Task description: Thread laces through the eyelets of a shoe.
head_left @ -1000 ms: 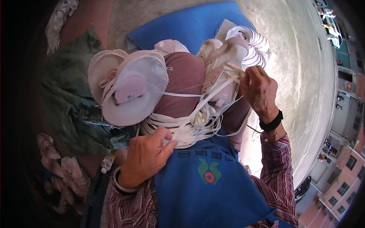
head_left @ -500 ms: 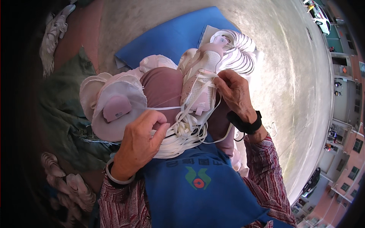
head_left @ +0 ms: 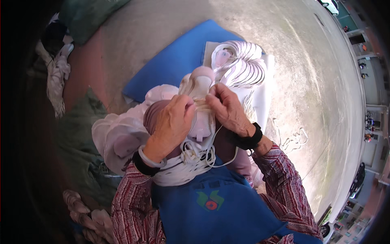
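Note:
Across my lap lies a white and pink shoe upper (head_left: 202, 125), its toe part pointing away from me. My left hand (head_left: 170, 124) is at the upper's left edge, thumb and fingers pinched at a cream shoelace. On the other side my right hand (head_left: 230, 109) pinches the lace (head_left: 201, 105) too, close to the eyelets. Between the hands the lace runs across the upper; its exact path is blurred. A loose bundle of white shoelaces (head_left: 178, 173) rests on my blue apron (head_left: 183, 207) just below, with loops hanging toward the right.
Nested uppers (head_left: 245, 65) stand at the far right on a blue sheet (head_left: 166, 61). More pale pink uppers (head_left: 122, 140) are piled left of my knee. Green cloth (head_left: 77, 134) lies further left, with more pieces (head_left: 93, 219) below. A stray lace (head_left: 298, 138) is on the floor.
My left hand has moved up and right, from left of the lace bundle to the upper. My right hand has shifted left, nearer to it. The view has shifted slightly.

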